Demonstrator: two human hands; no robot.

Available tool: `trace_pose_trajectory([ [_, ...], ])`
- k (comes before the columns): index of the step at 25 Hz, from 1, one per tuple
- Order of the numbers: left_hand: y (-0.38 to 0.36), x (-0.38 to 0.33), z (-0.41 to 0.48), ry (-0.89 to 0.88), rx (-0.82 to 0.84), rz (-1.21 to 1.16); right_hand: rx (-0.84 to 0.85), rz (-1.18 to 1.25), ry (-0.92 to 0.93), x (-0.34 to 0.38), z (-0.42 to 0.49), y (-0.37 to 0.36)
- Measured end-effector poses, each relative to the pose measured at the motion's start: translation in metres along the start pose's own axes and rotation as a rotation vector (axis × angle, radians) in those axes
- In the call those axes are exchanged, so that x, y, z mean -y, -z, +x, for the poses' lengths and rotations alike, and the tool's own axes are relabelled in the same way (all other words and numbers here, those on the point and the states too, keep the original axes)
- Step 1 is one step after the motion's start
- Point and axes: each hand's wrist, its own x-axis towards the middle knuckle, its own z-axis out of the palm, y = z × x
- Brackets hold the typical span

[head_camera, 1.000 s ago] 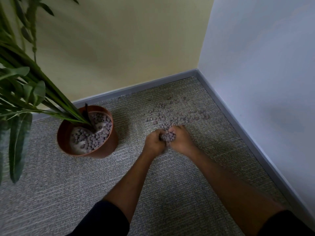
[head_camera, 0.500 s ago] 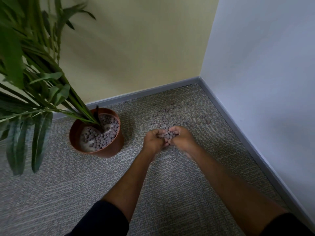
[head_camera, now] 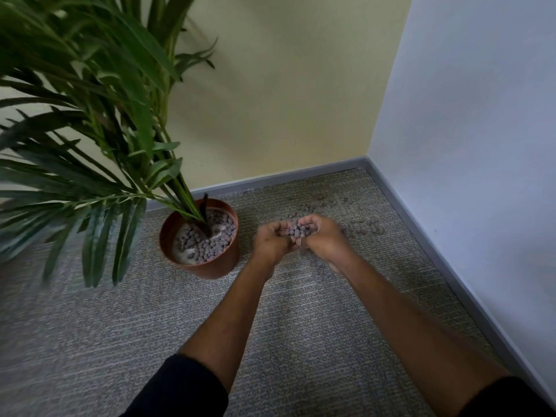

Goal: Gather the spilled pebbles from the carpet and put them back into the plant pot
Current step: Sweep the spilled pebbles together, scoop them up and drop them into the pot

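My left hand and my right hand are pressed together as a cup above the carpet, holding a heap of grey-brown pebbles. The cupped hands hover just right of the terracotta plant pot, which has pebbles and pale soil inside. More spilled pebbles lie scattered on the carpet behind and right of my hands, toward the corner. A few pebbles lie under my right wrist.
A tall green plant spreads leaves over the left half of the view, above the pot. A yellow wall and a pale blue wall meet at the corner, with a grey skirting board along the carpet.
My cupped hands have lifted off the carpet with the scooped pebbles and moved slightly left toward the pot. The view has tilted up, showing more of the plant.
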Motion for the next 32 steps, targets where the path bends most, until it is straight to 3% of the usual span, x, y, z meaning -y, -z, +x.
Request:
trace_pose_trajectory([
  [14,0.13,-0.032,-0.028,0.004,-0.299,-0.234,0.229,-0.181,0.198,0.083,0.015,-0.131],
  [19,0.135,-0.022,-0.021,0.131,-0.385,-0.281,0.276,-0.201,0.179,0.078,0.021,-0.147],
  [22,0.134,-0.015,-0.02,0.1,-0.413,-0.402,0.329,-0.163,0.164,0.083,0.02,-0.145],
  [28,0.128,-0.007,-0.031,0.008,-0.695,-0.141,0.266,0.058,0.1,0.084,0.021,-0.128],
  [32,0.102,-0.006,-0.034,-0.168,-0.896,-0.035,0.205,0.178,0.073,0.072,0.027,-0.1],
])
